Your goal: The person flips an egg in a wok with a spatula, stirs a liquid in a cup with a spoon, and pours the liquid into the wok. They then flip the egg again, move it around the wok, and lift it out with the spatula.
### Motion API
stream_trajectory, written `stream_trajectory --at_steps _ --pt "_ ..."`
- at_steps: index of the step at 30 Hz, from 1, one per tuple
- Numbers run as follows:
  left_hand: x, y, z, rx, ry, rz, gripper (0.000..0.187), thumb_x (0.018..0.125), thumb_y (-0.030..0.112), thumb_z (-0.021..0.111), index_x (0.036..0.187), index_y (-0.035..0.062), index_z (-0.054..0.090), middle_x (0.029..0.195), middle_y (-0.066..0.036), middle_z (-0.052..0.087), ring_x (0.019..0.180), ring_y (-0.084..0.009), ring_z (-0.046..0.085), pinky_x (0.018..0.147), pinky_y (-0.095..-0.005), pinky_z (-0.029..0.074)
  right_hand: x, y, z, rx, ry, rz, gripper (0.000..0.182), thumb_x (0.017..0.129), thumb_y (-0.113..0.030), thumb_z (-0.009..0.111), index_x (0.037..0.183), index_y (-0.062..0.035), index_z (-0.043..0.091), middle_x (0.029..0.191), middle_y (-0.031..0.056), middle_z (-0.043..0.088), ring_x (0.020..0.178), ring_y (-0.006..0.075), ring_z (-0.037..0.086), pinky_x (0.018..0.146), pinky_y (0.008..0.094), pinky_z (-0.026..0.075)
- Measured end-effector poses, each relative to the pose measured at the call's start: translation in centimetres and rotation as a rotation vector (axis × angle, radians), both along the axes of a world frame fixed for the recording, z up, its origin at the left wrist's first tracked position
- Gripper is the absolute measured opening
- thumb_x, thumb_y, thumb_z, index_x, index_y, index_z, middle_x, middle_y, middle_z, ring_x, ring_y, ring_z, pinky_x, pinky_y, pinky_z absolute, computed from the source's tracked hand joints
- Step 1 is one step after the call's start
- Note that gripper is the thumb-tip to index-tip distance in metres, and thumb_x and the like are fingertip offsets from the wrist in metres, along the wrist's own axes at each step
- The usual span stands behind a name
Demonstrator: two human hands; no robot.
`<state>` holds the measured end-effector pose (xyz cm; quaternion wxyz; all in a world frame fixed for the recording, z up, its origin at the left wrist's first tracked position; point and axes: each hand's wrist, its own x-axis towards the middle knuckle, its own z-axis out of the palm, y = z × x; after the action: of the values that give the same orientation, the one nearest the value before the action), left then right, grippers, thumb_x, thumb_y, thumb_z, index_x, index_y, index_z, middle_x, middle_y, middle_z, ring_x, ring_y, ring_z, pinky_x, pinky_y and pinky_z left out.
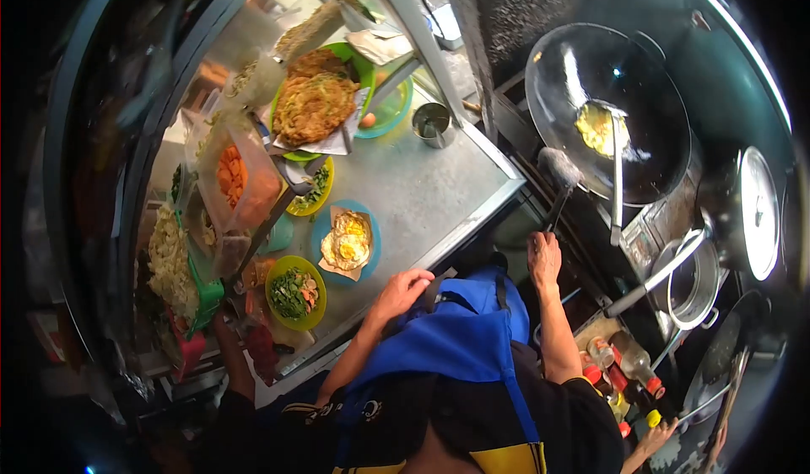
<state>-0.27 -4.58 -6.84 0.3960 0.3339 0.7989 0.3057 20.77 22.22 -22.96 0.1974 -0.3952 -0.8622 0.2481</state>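
My right hand (545, 259) is closed round the dark handle of a ladle (560, 168), whose whitish, coated-looking head points away from me beside the wok. In the large black wok (553, 86) lies yellow cooked egg (596, 128), with a metal spatula (618, 183) resting on it and over the rim. My left hand (403, 292) hovers by the counter's front edge, fingers loosely bent and apart, nothing visible in them. Nearest to it, a blue plate (371, 265) carries fried eggs (346, 242) on brown paper.
A yellow bowl (295, 320) holds chopped greens. Fried omelettes (316, 107) are piled in a green basin behind the glass case. Bottles (633, 360), a strainer pot (693, 284) and a lid (758, 212) stand right. Other people's hands show at lower right (658, 440) and lower left.
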Motion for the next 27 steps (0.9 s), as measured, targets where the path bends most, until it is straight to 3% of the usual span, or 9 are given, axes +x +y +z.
stream_trajectory --at_steps 4,12,17,19,20,22,23,26,27 --pt "-3.2 1.7 -3.0 0.105 -0.139 0.185 0.028 0.098 0.018 0.058 0.12 0.0013 0.062 0.102 -0.007 0.069 0.094 -0.0131 0.064 0.082 -0.028 0.051 -0.2 -1.2 1.6 -0.17 0.091 -0.005 0.011 0.09 -0.015 0.064 0.096 -0.0065 0.062 0.094 0.0153 0.061 0.089 0.0358 0.061 0.077 0.0441 0.05" --pt "-10.5 12.0 -2.6 0.278 -0.052 0.427 0.03 0.097 0.015 0.056 0.125 0.0054 0.058 0.107 -0.004 0.065 0.089 -0.0125 0.062 0.076 -0.0267 0.05 1.0 -2.0 3.1 -0.379 0.083 0.081 0.012 0.094 -0.017 0.058 0.096 -0.0057 0.062 0.09 0.0166 0.064 0.09 0.0372 0.063 0.077 0.0459 0.051" --pt "-12.4 16.3 -4.2 0.286 0.074 0.364 0.063 0.086 0.02 0.071 0.143 0.0075 0.044 0.131 -0.013 0.052 0.103 -0.0187 0.059 0.079 -0.0281 0.052 2.2 -1.5 4.1 -0.512 0.083 0.143 0.015 0.089 -0.016 0.063 0.102 -0.0073 0.063 0.09 0.0147 0.066 0.091 0.0346 0.065 0.08 0.0443 0.052" --pt "-13.0 18.3 -4.1 0.267 0.247 0.435 0.086 0.078 0.026 0.079 0.15 0.011 0.035 0.143 -0.019 0.04 0.12 -0.03 0.051 0.093 -0.0389 0.051 2.8 -1.4 4.1 -0.511 0.07 0.161 0.019 0.089 -0.016 0.063 0.107 -0.0078 0.063 0.092 0.0134 0.066 0.091 0.0329 0.065 0.081 0.0433 0.052" --pt "-13.7 19.2 -4.7 0.28 0.251 0.437 0.086 0.078 0.026 0.079 0.15 0.011 0.035 0.143 -0.019 0.04 0.12 -0.03 0.051 0.093 -0.0389 0.051 3.0 -1.3 4.3 -0.498 0.075 0.164 0.019 0.089 -0.016 0.063 0.107 -0.0078 0.063 0.092 0.0134 0.066 0.091 0.0329 0.065 0.081 0.0433 0.052" --pt "-15.5 20.8 -6.2 0.362 0.64 0.271 0.095 0.071 0.024 0.085 0.151 0.0163 0.034 0.146 -0.029 0.032 0.129 -0.0412 0.043 0.107 -0.0498 0.04 3.5 -1.1 4.8 -0.512 0.028 0.168 0.021 0.089 -0.016 0.063 0.109 -0.0086 0.064 0.094 0.0135 0.066 0.093 0.0329 0.065 0.081 0.0434 0.052" --pt "-15.5 21.7 -5.9 0.282 0.603 0.281 0.086 0.07 0.031 0.085 0.145 0.0189 0.045 0.147 -0.031 0.029 0.137 -0.0456 0.033 0.113 -0.0517 0.033 3.6 -1.1 4.8 -0.498 0.031 0.163 0.022 0.088 -0.014 0.064 0.109 -0.0065 0.065 0.089 0.0144 0.065 0.088 0.0331 0.065 0.079 0.0427 0.052" --pt "-15.7 23.0 -6.1 0.176 0.664 0.214 0.071 0.071 0.038 0.084 0.134 0.0191 0.057 0.148 -0.033 0.026 0.137 -0.0469 0.032 0.113 -0.0511 0.033 3.9 -1.2 4.9 -0.493 0.029 0.15 0.023 0.088 -0.014 0.064 0.109 -0.0061 0.065 0.089 0.0147 0.065 0.088 0.0331 0.065 0.078 0.0423 0.052" --pt "-15.8 23.1 -6.6 0.253 0.764 0.229 0.056 0.074 0.043 0.081 0.12 0.0151 0.065 0.144 -0.031 0.032 0.131 -0.0465 0.039 0.109 -0.051 0.036 3.9 -1.3 5.1 -0.489 0.041 0.14 0.023 0.088 -0.014 0.064 0.109 -0.0054 0.065 0.09 0.0155 0.065 0.088 0.0332 0.065 0.079 0.0416 0.052"
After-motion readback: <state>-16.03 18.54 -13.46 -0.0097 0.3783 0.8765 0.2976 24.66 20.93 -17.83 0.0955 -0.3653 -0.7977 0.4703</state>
